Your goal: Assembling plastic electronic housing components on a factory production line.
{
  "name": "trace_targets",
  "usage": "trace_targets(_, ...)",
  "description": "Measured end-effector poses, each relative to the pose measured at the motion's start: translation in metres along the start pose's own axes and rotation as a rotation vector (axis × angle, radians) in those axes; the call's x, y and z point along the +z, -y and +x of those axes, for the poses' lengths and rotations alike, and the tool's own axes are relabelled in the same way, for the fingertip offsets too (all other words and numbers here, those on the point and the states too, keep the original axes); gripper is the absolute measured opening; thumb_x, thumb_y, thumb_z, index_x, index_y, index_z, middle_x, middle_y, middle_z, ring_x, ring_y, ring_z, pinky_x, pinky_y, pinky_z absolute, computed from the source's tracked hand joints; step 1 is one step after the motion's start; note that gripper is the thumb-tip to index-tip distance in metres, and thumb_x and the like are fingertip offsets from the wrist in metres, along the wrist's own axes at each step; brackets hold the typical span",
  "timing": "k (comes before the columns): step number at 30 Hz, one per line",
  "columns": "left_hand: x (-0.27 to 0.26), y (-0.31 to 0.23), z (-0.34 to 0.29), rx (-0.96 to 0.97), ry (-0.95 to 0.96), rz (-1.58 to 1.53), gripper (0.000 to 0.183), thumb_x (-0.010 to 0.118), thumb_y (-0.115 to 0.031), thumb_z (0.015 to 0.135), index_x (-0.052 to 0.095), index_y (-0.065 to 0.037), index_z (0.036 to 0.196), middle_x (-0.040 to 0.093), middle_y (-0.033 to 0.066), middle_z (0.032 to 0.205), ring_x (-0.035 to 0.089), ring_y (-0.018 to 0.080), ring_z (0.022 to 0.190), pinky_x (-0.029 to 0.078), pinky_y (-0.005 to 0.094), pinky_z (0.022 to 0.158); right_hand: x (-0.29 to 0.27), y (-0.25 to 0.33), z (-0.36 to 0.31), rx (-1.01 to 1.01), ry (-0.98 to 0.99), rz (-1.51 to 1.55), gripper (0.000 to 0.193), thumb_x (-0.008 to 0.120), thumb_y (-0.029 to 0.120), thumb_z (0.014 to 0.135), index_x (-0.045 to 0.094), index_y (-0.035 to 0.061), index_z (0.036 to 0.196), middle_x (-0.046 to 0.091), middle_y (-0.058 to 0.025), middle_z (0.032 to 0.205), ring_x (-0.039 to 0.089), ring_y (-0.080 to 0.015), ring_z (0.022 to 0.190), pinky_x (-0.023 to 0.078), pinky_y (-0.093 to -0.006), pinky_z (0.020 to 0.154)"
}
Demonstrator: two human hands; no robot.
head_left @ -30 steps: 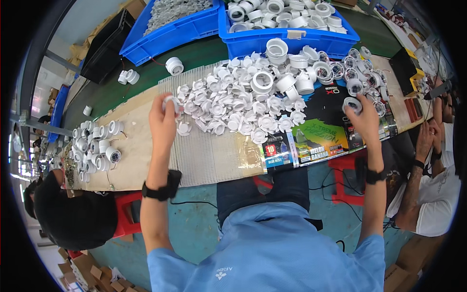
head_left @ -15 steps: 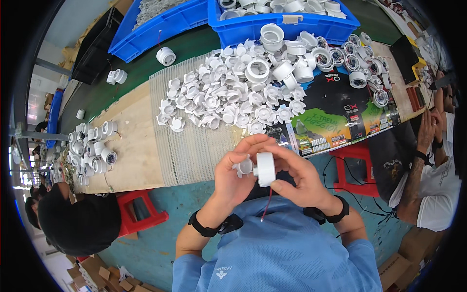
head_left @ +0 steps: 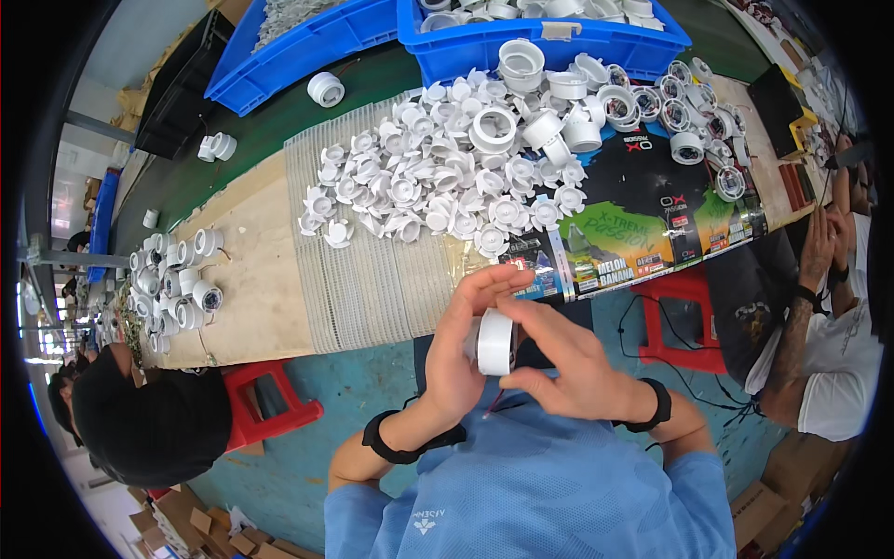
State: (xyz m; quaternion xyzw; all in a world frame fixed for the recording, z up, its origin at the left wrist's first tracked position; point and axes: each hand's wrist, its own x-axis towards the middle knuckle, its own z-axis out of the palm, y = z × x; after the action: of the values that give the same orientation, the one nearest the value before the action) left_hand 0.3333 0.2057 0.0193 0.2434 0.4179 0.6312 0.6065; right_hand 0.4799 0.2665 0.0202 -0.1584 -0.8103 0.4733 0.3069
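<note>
In front of my chest, my right hand (head_left: pixel 573 368) grips a white round housing (head_left: pixel 496 343) by its rim, thumb below and fingers above. A thin dark red wire hangs beneath it. My left hand (head_left: pixel 454 349) lies with its palm and fingers against the housing's left side. A white bladed fan piece (head_left: pixel 473 337) sits between that palm and the housing, mostly hidden by the hand. Beyond my hands, a heap of similar white bladed pieces (head_left: pixel 400 186) covers the table's middle.
White housings with circuit boards (head_left: pixel 684 112) crowd the right side, and more housings (head_left: pixel 177 284) lie left. Blue bins (head_left: pixel 549 47) line the far edge. Red stools (head_left: pixel 270 405) stand on the floor. People sit on both sides; one person's hands (head_left: pixel 821 242) are at far right.
My left palm has closed up against the housing, taking the bladed piece with it; the gap and small shaft between them no longer show. Both hands have come slightly lower, toward my chest.
</note>
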Motion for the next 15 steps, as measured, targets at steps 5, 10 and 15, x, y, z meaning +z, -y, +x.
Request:
trace_targets(5, -0.001, 0.0, 0.0, 0.155, 0.049, 0.234, 0.063, 0.04, -0.042, 0.093, 0.033, 0.0, 0.14, 0.041, 0.0153, 0.141, 0.047, 0.0225, 0.119, 0.039, 0.0341, 0.099, -0.008, -0.002, 0.002, 0.274, 0.092, 0.23, 0.059, 0.069, 0.011, 0.085, 0.041, -0.0025, 0.135, 0.058, -0.019, 0.118, 0.062, -0.0244, 0.102, 0.052, -0.033, 0.081)
trace_targets(10, -0.023, -0.018, 0.011, 0.612, 0.343, 1.0, 0.059, 0.071, -0.004, 0.074, 0.05, -0.003, 0.13, 0.046, 0.0188, 0.135, 0.051, 0.0275, 0.119, 0.043, 0.0382, 0.096, -0.018, -0.04, 0.019, 0.463, 0.135, 0.809, 0.034, 0.056, 0.017, 0.097, 0.042, 0.0014, 0.123, 0.064, -0.0107, 0.1, 0.062, -0.0113, 0.082, 0.051, -0.0253, 0.068)
trace_targets(15, -0.041, -0.009, 0.01, 0.278, -0.037, 0.521, 0.033, 0.069, -0.006, 0.078, 0.053, -0.002, 0.106, 0.055, 0.0189, 0.122, 0.059, 0.0259, 0.107, 0.049, 0.0362, 0.089, -0.057, -0.071, 0.07, 0.586, -0.279, 0.133, 0.044, 0.06, 0.02, 0.092, 0.042, -0.0014, 0.126, 0.065, -0.0099, 0.067, 0.06, -0.0125, 0.051, 0.047, -0.0262, 0.045)
